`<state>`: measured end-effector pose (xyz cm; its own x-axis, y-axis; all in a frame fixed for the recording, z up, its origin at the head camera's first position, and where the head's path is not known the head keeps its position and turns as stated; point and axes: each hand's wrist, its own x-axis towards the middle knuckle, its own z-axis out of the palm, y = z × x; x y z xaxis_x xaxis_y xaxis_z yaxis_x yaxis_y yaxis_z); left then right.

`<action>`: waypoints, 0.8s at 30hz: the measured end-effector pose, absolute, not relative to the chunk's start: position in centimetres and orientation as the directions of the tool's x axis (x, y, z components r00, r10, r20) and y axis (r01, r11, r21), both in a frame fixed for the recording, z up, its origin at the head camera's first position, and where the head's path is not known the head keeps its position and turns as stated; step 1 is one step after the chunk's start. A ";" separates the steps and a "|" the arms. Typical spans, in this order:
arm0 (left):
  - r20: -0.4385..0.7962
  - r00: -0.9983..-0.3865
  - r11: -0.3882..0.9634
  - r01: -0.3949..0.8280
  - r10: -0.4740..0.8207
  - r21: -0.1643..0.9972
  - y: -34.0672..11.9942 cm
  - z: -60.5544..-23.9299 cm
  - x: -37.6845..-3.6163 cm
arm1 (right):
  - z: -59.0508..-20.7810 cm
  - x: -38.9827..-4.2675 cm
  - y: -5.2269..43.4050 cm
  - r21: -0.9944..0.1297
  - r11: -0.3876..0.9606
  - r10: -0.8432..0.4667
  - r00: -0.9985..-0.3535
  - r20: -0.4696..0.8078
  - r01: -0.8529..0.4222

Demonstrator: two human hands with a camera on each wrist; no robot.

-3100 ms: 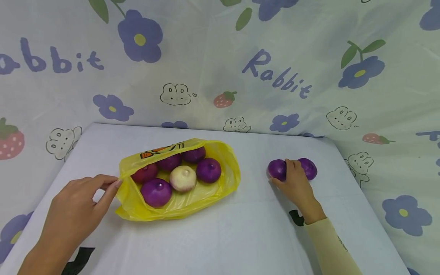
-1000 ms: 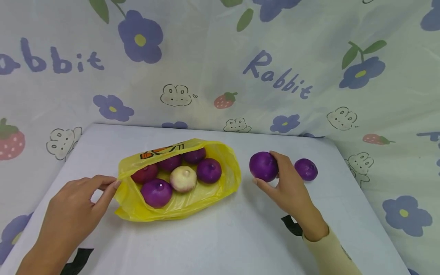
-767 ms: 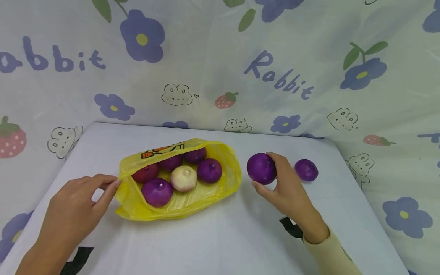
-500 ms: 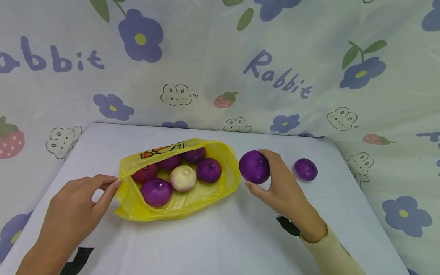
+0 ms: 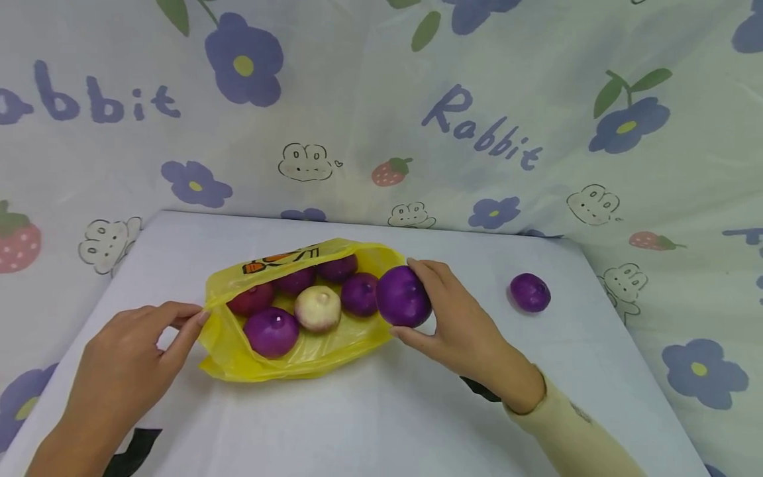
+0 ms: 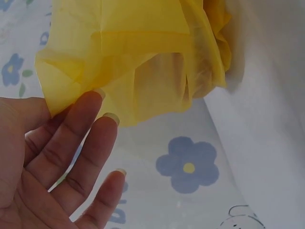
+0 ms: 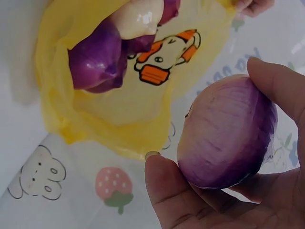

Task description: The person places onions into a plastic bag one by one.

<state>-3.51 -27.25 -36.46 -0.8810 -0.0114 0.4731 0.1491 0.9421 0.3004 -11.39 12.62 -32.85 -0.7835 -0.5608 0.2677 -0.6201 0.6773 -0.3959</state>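
My right hand [image 5: 459,331] grips a purple onion [image 5: 403,296] between thumb and fingers. In the head view this onion overlaps the right rim of a yellow plastic bag [image 5: 322,364]. The right wrist view shows the held onion's [image 7: 226,133] paler, streaked side, with the bag mouth beyond it. My left hand [image 5: 134,361] pinches the bag's left edge with thumb and forefinger; its other fingers [image 6: 97,152] stay loosely extended. Inside the bag lie several purple onions, one at the front left [image 5: 271,332], and a whitish onion [image 5: 318,309].
Another purple onion [image 5: 530,293] lies by itself on the right side of the white table [image 5: 381,430]. Black strips [image 5: 134,450] show near both wrists. A patterned cloth [image 5: 357,99] with flowers and rabbits hangs behind the table.
My right hand has picked up one of the two onions on the right and carried it leftward to the bag's rim. The left hand keeps its place on the bag.
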 end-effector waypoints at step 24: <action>0.413 -0.910 0.946 0.099 -0.040 0.310 -27.3 -36.7 -3.4 | -33.6 -12.0 7.4 -0.425 0.515 -0.723 -0.644 0.252 -0.744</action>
